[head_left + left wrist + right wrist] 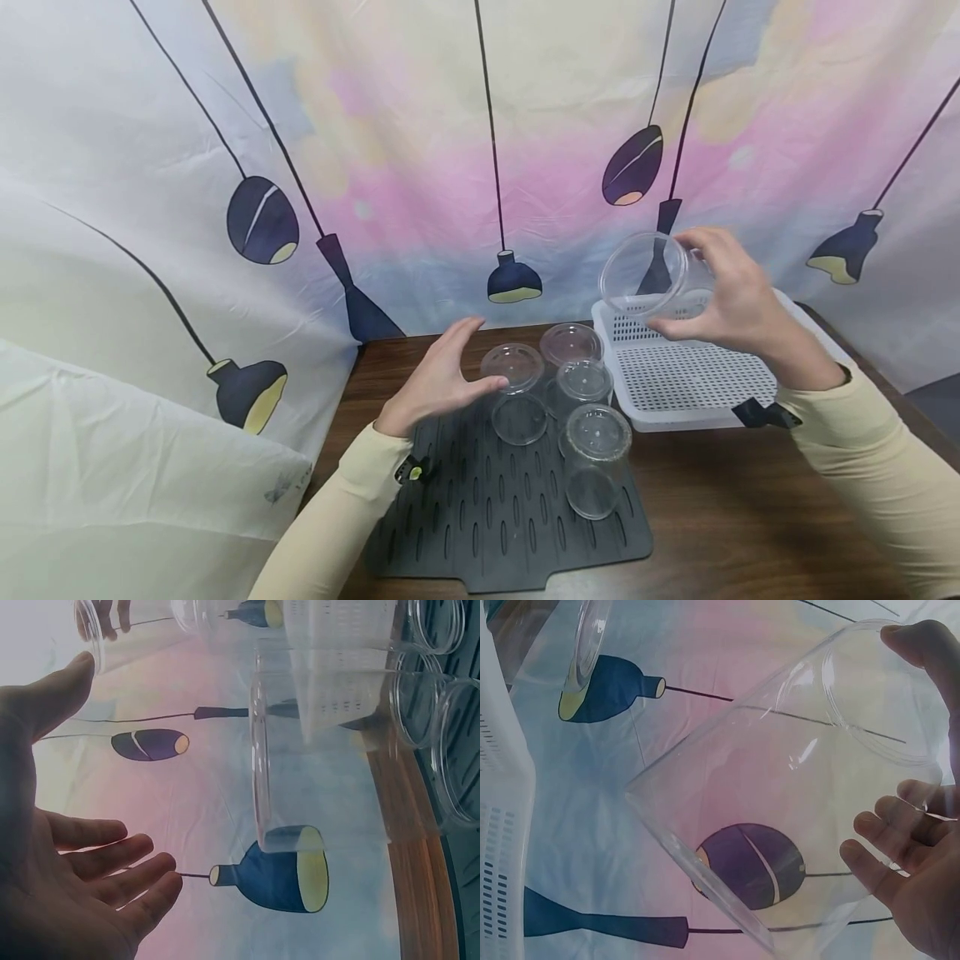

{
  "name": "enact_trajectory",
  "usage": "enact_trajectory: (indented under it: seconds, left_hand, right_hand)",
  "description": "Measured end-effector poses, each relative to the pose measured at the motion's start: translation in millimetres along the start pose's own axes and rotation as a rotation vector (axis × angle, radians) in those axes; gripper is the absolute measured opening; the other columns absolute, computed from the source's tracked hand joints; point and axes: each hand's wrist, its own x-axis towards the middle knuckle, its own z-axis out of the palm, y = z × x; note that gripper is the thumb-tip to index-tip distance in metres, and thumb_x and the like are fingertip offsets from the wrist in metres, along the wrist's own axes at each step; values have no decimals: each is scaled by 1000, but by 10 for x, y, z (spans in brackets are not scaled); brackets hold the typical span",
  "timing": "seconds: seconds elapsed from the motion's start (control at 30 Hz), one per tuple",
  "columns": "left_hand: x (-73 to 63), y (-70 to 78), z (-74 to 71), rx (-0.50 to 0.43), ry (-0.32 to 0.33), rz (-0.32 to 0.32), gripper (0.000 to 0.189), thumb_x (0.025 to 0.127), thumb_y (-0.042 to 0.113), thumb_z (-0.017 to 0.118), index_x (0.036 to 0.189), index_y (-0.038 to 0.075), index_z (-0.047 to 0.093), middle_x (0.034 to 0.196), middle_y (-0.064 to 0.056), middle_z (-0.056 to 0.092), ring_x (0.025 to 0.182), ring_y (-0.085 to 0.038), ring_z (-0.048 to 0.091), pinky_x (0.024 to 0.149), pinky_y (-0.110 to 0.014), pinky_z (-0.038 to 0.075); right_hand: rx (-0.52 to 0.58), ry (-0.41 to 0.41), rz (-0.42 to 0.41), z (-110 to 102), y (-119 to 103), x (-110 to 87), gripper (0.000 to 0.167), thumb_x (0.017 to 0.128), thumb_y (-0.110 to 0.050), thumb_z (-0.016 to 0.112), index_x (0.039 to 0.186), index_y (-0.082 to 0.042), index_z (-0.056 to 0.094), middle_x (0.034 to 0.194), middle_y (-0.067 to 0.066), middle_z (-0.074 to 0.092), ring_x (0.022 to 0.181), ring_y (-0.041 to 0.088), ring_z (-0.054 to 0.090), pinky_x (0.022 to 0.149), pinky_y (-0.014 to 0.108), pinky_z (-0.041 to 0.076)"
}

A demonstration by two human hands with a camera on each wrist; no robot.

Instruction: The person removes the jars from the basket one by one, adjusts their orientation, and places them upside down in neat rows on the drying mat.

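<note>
My right hand grips a clear plastic jar around its base end and holds it up, tilted, above the white basket; its wide rim faces left. In the right wrist view the see-through jar lies between thumb and fingers. My left hand hovers with thumb and fingers spread, beside a clear jar on the dark mat, holding nothing. Several other clear jars, among them a front one, stand upside down in a cluster on the mat.
The white perforated basket stands on the brown wooden table to the right of the jars. Behind the table hangs a pastel cloth printed with dark lamps. A pale cloth drapes down on the left.
</note>
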Motion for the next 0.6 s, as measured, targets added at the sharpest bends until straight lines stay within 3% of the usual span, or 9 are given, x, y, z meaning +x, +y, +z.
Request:
enact_trajectory:
  seconds: [0.23,0.43,0.6]
  left_hand:
    - [53,75,5,-17,24,13,93,80,57,73,153,19,30,155,-6,35,142,-26,36,110,-53,36]
    - [105,146,11,-49,38,49,94,80,58,72,153,17,29,153,-5,36,139,-25,39,108,-52,38]
    - [157,191,31,-70,52,81,96,79,57,74,153,16,29,151,-6,39,136,-25,42,106,-48,41]
  right_hand:
    - [14,-25,-36,38,-66,24,102,44,-27,94,132,3,50,128,20,53,118,34,47,93,50,41]
    - [-4,-53,-24,85,-135,33,105,45,-30,94,133,4,48,129,23,49,119,37,46,95,61,42]
    - [-31,-65,-38,142,-176,43,106,44,-33,94,132,5,48,130,24,48,119,38,46,94,60,43]
